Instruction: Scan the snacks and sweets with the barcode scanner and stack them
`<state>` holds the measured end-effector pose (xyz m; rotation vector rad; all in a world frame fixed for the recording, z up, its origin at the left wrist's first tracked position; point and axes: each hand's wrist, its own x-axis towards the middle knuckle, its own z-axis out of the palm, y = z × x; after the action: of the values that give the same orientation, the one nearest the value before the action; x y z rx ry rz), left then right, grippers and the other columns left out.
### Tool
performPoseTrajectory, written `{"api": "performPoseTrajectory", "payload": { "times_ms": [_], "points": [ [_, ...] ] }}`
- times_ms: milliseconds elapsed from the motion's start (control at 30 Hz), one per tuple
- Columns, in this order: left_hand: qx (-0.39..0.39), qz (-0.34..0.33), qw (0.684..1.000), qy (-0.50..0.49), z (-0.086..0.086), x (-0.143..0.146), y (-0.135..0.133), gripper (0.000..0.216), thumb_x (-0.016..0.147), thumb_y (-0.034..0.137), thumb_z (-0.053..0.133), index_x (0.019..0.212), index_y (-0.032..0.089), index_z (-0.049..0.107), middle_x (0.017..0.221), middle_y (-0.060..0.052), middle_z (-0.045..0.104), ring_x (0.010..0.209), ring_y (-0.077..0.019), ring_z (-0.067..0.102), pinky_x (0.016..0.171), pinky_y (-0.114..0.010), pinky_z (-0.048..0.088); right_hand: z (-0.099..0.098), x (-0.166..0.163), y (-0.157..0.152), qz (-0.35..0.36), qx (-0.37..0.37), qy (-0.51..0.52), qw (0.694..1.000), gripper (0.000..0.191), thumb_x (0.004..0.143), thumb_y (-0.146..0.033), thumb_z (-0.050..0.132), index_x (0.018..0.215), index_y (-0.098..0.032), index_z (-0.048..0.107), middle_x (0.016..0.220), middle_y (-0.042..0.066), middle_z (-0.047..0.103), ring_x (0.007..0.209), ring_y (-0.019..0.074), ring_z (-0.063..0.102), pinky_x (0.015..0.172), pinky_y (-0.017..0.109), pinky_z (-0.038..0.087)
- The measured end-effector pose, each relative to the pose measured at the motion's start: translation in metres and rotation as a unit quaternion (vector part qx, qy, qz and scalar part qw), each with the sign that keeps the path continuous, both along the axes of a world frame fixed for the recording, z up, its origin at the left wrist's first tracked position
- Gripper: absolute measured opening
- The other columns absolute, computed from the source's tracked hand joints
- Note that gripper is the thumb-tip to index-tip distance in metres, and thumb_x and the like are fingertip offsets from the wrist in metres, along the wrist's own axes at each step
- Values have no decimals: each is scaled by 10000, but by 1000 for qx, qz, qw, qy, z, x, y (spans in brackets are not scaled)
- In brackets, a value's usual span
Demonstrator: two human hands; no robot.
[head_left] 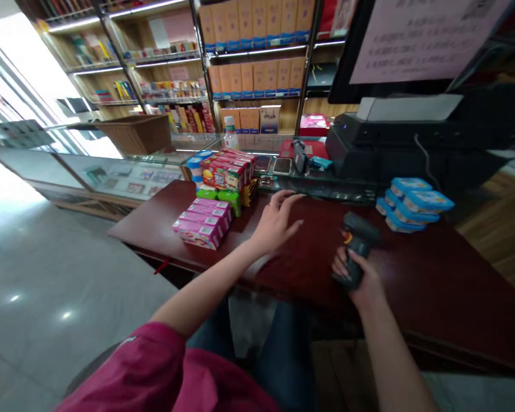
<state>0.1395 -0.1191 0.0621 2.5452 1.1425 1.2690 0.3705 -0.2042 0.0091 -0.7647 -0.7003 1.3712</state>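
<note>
My right hand (pixel 355 269) is wrapped round the handle of a dark barcode scanner (pixel 357 243), held over the right half of the dark red counter (pixel 300 263). My left hand (pixel 277 220) hovers over the middle of the counter, fingers apart and nothing in it. Nearest to it, on the left, lie pink boxes (pixel 203 220) side by side. Behind these stand green packs (pixel 223 197) and a pile of red snack boxes (pixel 227 169). Several blue-lidded tubs (pixel 414 203) are stacked on the right, beyond the scanner.
Black checkout equipment (pixel 412 143) and a monitor with a paper notice (pixel 429 40) rise at the back right. A glass display case (pixel 133 177) runs along the left, with a cardboard box (pixel 137 134) on top. A phone (pixel 282 166) lies behind the counter. Stocked shelves (pixel 257 51) line the wall.
</note>
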Motion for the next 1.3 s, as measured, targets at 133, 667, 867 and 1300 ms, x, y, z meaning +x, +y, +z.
{"api": "performPoseTrajectory", "payload": {
  "times_ms": [133, 667, 867, 1300],
  "points": [
    [12, 110, 993, 38, 1, -112, -42, 578, 1007, 361, 658, 1546, 250, 482, 1546, -158, 490, 1487, -309, 472, 1222, -506, 422, -4, -86, 6, 120, 8, -38, 992, 378, 740, -362, 829, 1057, -232, 670, 690, -55, 601, 431, 59, 443, 447, 210, 377],
    [-72, 279, 957, 32, -65, -285, -97, 620, 979, 341, 686, 1562, 263, 489, 1670, -148, 469, 1539, -309, 439, 1206, -494, 427, 19, -195, -57, 192, 20, -187, 963, 467, 696, -398, 877, 1063, -149, 731, 681, -23, 673, 420, 77, 490, 393, 209, 347],
    [-50, 258, 964, 33, -67, -265, -107, 429, 1000, 339, 673, 1418, 262, 613, 1421, -125, 654, 1352, -279, 603, 1146, -410, 469, 25, -184, -76, 127, 22, -248, 960, 451, 705, -418, 885, 1036, -158, 722, 651, -38, 661, 397, 75, 483, 369, 201, 358],
    [-34, 251, 966, 52, -70, -230, -122, 371, 1000, 298, 648, 1370, 276, 665, 1399, -132, 664, 1318, -312, 618, 1174, -470, 462, 23, -166, -99, 94, 16, -312, 945, 377, 730, -435, 887, 942, -177, 711, 577, -58, 627, 344, 64, 446, 330, 183, 337]
  ]
}}
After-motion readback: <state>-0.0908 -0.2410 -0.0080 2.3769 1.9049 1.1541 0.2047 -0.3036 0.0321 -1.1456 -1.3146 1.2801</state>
